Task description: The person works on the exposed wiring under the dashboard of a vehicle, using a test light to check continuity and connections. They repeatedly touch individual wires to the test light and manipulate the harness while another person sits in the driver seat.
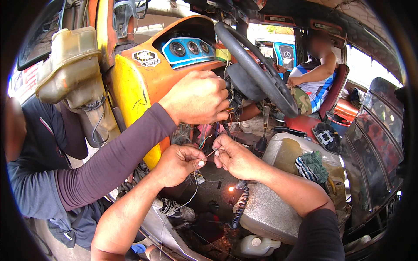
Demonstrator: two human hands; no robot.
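Observation:
My left hand (179,165) and my right hand (237,157) meet below the dashboard, each pinching a thin copper-coloured wire (210,153) stretched between the fingertips. Just above them hang several thin coloured wires (203,139) from under the steering column. A co-worker's hand (198,98), with a dark sleeve coming from the left, reaches over my hands toward the wiring behind the steering wheel (281,98). Its fingers are curled, and what they hold is partly hidden. A pale loose wire (193,191) dangles beneath my left hand.
A small lit bulb (231,189) glows by a coiled black cord (239,209). Right of it stands a silver-grey engine cover (270,211) with a striped rag (312,167). A white jug (257,246) sits low. Another person (311,82) sits beyond the steering wheel; a yellowed plastic tank (72,65) is at left.

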